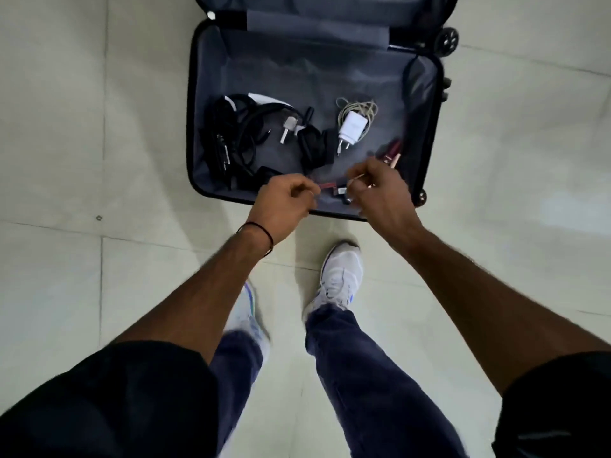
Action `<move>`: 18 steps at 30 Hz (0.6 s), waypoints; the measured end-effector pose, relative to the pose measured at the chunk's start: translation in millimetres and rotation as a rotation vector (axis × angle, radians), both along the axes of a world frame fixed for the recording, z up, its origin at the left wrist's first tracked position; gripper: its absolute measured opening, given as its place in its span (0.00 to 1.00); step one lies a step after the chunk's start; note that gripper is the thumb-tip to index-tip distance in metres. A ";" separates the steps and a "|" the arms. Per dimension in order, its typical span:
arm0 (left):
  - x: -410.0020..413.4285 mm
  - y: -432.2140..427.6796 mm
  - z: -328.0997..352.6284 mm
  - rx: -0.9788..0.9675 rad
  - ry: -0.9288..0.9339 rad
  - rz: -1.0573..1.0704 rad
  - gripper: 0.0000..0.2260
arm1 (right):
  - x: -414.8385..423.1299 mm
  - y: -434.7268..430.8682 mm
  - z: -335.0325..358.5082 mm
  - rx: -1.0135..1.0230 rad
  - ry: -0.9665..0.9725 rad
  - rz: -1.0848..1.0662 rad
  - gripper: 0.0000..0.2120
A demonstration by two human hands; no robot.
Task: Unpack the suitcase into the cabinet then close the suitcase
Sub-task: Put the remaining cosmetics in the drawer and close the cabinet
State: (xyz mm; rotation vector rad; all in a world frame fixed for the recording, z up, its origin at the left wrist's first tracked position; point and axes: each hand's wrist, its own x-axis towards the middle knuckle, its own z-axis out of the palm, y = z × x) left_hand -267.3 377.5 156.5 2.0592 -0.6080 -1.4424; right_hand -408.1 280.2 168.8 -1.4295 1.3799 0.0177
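Open suitcase [380, 81], upper centre of frame, lying on a tiled floor [82, 127]. Over its near edge, the left hand [284, 201] and right hand [380, 191], fingers curled, each pinch an end of a small red cable [327, 185]; blur obscures the exact grip. Inside: black cables [231, 133] at left, white charger [352, 125] at centre.

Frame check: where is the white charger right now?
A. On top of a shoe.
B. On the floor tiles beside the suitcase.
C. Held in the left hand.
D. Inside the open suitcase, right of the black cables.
D: the white charger lies on the lining of the open suitcase, right of the black cables, while the left hand and right hand pinch a red cable nearer the front edge.
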 end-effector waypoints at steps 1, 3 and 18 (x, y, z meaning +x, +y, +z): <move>5.5 -3.5 -23.1 -0.027 -0.005 0.019 0.10 | 4.4 -4.6 -26.3 -0.006 -0.010 0.002 0.08; 18.2 -12.3 -65.9 -0.070 -0.012 0.064 0.10 | 12.4 -16.3 -72.2 -0.035 -0.013 0.014 0.09; 179.1 -147.0 -205.4 0.054 -0.719 -0.637 0.11 | 86.2 -116.0 -199.2 -0.440 0.037 0.518 0.09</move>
